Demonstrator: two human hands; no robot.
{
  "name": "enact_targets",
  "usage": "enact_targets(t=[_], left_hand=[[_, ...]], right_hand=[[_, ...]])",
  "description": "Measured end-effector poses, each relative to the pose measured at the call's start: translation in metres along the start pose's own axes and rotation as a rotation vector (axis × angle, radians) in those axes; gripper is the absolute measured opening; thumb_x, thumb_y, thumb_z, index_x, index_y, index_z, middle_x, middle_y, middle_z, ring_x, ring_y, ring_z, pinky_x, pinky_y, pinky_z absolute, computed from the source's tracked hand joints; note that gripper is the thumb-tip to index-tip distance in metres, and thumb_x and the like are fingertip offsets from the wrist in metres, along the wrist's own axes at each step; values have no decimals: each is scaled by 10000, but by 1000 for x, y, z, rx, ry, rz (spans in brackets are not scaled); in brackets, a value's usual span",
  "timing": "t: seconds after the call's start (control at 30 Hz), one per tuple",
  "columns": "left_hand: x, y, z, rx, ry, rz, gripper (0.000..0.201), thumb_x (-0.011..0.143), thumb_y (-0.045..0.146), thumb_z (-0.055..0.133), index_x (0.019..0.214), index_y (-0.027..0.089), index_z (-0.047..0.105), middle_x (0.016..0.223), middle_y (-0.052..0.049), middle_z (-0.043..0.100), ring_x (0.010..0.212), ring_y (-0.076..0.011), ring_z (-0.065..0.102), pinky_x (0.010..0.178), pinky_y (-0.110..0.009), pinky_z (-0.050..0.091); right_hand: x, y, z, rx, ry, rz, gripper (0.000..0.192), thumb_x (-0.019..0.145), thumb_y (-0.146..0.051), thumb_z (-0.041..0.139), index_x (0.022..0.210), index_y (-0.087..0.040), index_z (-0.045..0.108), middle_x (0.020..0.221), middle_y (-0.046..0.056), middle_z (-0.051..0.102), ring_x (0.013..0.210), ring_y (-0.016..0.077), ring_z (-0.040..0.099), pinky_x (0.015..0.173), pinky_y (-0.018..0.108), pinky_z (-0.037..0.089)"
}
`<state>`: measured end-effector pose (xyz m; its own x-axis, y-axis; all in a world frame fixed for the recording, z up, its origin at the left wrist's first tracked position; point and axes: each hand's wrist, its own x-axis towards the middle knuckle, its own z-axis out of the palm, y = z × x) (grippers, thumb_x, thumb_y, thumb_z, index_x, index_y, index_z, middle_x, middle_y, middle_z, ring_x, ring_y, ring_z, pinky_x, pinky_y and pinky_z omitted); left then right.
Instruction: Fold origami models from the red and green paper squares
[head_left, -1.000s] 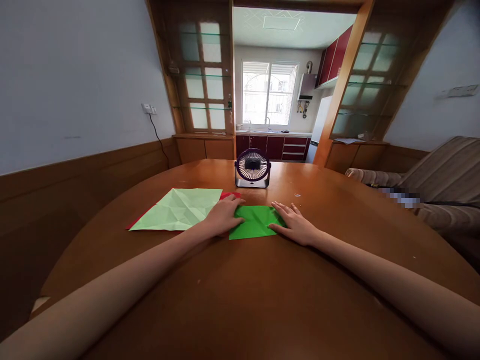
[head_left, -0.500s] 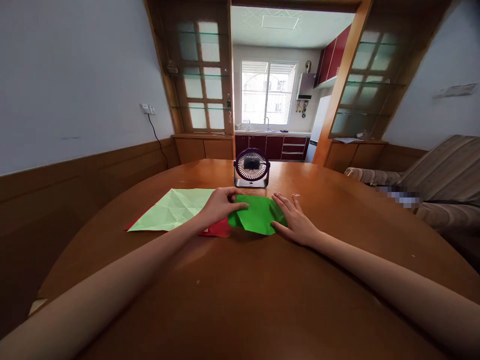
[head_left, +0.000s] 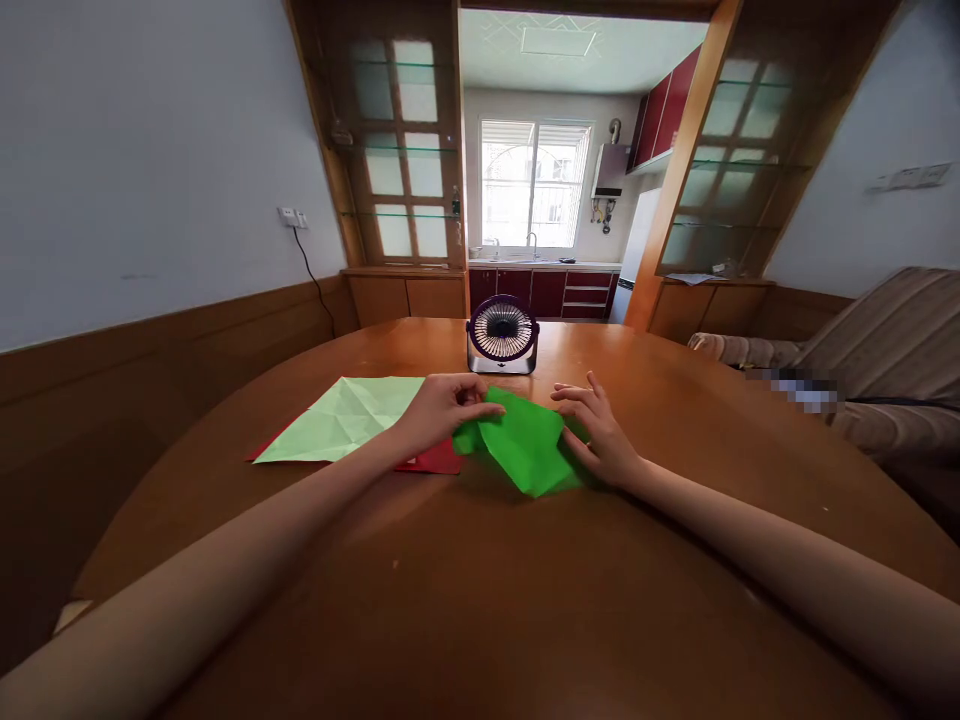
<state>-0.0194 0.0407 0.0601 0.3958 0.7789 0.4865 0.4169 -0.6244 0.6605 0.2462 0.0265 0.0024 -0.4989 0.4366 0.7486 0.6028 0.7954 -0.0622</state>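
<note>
A bright green sheet of folded paper (head_left: 525,440) lies in front of me, with one flap raised and a corner pointing toward me. My left hand (head_left: 448,408) pinches its upper left part between thumb and fingers. At the paper's right edge is my right hand (head_left: 600,435), its fingers apart and slightly curved, the thumb touching or very close to the edge. To the left lies a creased pale green sheet (head_left: 352,415), partly covered by my left hand and forearm. Red paper (head_left: 439,460) shows from beneath it.
Everything lies on a brown wooden table (head_left: 480,600) with a rounded edge. A small dark purple fan (head_left: 502,332) stands just beyond the papers. A striped armchair (head_left: 885,350) is at the right, beside the table.
The green paper has shifted from lying fairly flat to a raised flap with a corner toward me. My right hand has lifted its fingers off it and moved slightly right.
</note>
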Motion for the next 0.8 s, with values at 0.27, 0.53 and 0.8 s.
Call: enact_targets(t=[0.27, 0.53, 0.8], left_hand=[[13, -41, -22, 37, 168, -115, 328, 691, 469, 728, 678, 154, 636, 540, 25, 508, 482, -81, 393, 450, -211, 258], [6, -73, -31, 352, 258, -138, 312, 780, 478, 640, 728, 171, 654, 561, 11, 537, 546, -128, 473, 527, -238, 302], [-1, -69, -28, 971, 93, 25, 274, 940, 327, 436, 897, 181, 663, 931, -92, 650, 846, -238, 593, 628, -306, 364]], right_hand=[[-4, 4, -9, -39, 34, -89, 214, 896, -191, 440, 1065, -247, 558, 1175, 76, 622, 1226, 258, 532, 1178, 610, 113], [-4, 0, -5, 135, -287, -299, 181, 904, -186, 422, 1007, -233, 564, 1119, 72, 657, 1181, 195, 569, 1080, 459, 414], [-3, -6, -8, 281, -438, -187, 221, 933, -289, 455, 1105, -204, 565, 1034, 95, 677, 993, 198, 638, 861, 346, 525]])
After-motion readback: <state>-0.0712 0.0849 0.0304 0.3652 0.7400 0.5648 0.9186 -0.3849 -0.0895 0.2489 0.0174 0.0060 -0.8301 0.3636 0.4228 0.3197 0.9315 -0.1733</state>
